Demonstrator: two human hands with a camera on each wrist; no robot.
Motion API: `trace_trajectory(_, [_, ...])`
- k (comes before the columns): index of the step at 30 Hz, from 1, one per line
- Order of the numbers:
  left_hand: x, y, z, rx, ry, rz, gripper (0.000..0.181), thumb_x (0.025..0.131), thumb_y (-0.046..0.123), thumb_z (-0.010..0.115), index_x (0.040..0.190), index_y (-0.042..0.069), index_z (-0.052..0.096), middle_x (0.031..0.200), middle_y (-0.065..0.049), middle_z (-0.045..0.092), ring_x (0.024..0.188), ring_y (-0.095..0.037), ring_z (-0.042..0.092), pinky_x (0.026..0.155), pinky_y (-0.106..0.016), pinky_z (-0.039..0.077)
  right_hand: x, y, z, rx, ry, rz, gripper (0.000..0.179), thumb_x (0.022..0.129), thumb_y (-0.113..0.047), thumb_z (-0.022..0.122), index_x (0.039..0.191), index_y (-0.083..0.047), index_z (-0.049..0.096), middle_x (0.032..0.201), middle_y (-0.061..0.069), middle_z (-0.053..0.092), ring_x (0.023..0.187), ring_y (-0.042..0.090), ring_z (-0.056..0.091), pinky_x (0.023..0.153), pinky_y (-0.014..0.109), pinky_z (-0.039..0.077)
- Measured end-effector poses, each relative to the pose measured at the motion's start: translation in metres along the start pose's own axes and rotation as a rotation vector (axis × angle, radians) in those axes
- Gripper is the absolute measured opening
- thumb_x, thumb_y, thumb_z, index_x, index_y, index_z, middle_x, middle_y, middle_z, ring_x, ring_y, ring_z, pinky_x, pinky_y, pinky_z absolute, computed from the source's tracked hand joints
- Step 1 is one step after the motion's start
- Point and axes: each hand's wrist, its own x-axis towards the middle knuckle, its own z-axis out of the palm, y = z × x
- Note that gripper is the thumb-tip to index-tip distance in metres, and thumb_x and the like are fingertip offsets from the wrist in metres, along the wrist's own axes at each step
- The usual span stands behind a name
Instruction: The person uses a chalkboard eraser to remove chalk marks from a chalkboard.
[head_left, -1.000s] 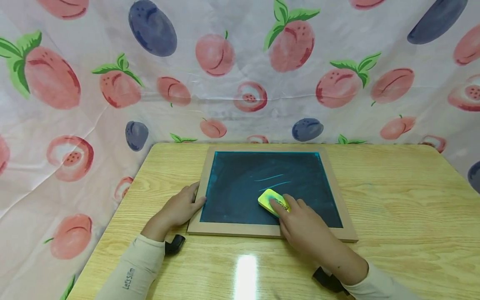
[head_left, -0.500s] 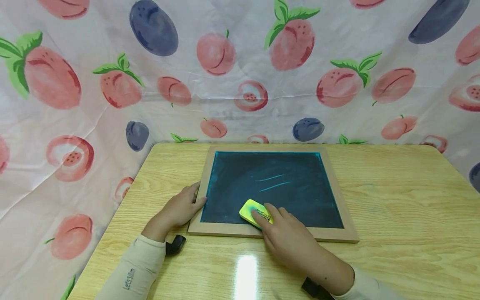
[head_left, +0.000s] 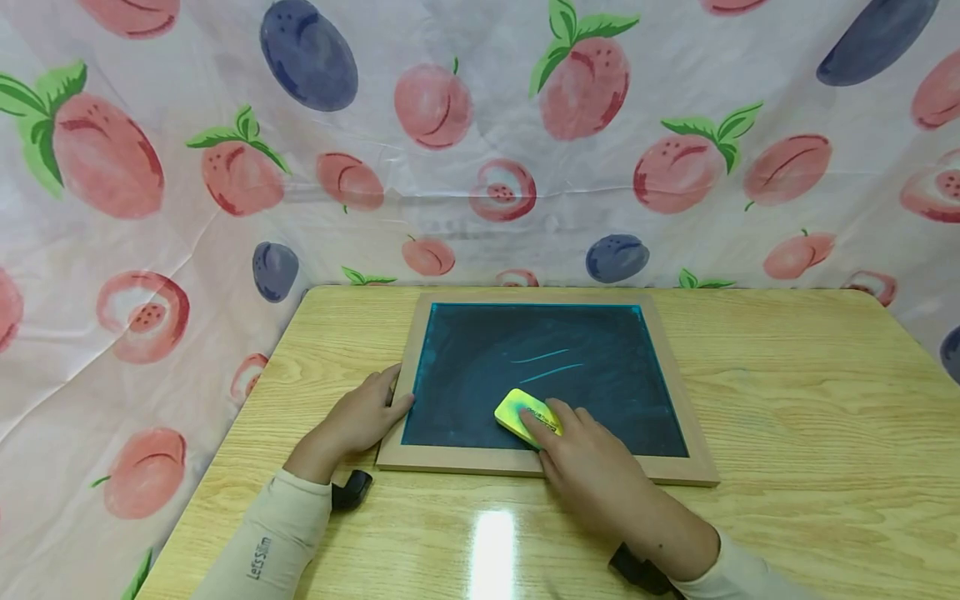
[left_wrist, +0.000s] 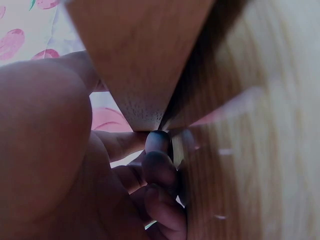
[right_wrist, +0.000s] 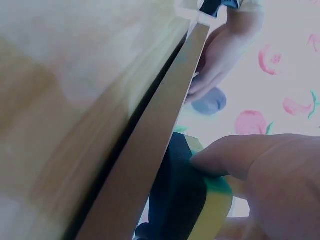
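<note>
Yellow eraser [head_left: 516, 408], dark underside, is lying on the lower-middle pt of the framed chalkboard [head_left: 457, 367], just below two blue strokes [head_left: 551, 372]; R hand [head_left: 596, 471] is gripping it from the near R end, w/ a finger resting on top; L hand [head_left: 360, 417] is holding the board's L edge, thumb lying on the frame & fingers curling at the side. Board is resting on a wood-grain tabletop [head_left: 787, 400]; fruit-print cloth [head_left: 570, 179] is hanging behind & along the L side.

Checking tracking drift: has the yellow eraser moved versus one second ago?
Yes: against the wooden chalkboard frame in the head view, the yellow eraser is further left and slightly lower.
</note>
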Motion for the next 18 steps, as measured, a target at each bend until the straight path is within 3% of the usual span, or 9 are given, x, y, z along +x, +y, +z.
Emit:
trace_trajectory(3, [0.0, 0.0, 0.0, -0.003, 0.0, 0.002, 0.064, 0.095, 0.044, 0.043, 0.147, 0.015, 0.022, 0.132, -0.013, 0.045, 0.114, -0.029, 0.05, 0.091, -0.049, 0.041, 0.0, 0.01, 0.0, -0.021, 0.046, -0.003, 0.048, 0.087, -0.027, 0.061, 0.133, -0.026, 0.049, 0.127, 0.013, 0.05, 0.103, 0.03, 0.056, 0.08, 0.042, 0.052])
trace_trajectory(7, [0.0, 0.0, 0.0, -0.016, -0.008, -0.003, 0.065, 0.094, 0.046, 0.043, 0.148, 0.015, 0.021, 0.139, -0.013, 0.041, 0.122, -0.03, 0.046, 0.096, -0.051, 0.038, -0.002, 0.026, 0.0, -0.039, 0.123, -0.034, 0.047, 0.084, -0.021, 0.062, 0.129, -0.021, 0.051, 0.119, 0.017, 0.053, 0.094, 0.03, 0.057, 0.071, 0.04, 0.053])
trace_trajectory(10, [0.0, -0.001, 0.0, -0.016, -0.014, -0.01, 0.066, 0.094, 0.046, 0.043, 0.148, 0.015, 0.02, 0.142, -0.013, 0.037, 0.126, -0.031, 0.043, 0.097, -0.052, 0.037, -0.003, 0.037, -0.001, -0.036, 0.128, -0.022, 0.047, 0.083, -0.02, 0.062, 0.129, -0.02, 0.051, 0.117, 0.018, 0.053, 0.093, 0.032, 0.057, 0.068, 0.04, 0.052])
trace_trajectory(18, [0.001, 0.001, 0.0, 0.0, -0.013, -0.013, 0.065, 0.095, 0.045, 0.043, 0.147, 0.015, 0.021, 0.136, -0.014, 0.043, 0.12, -0.031, 0.047, 0.094, -0.05, 0.039, 0.001, 0.069, -0.006, -0.012, 0.12, 0.042, 0.048, 0.085, -0.02, 0.064, 0.13, -0.015, 0.051, 0.116, 0.022, 0.053, 0.093, 0.035, 0.058, 0.071, 0.046, 0.052])
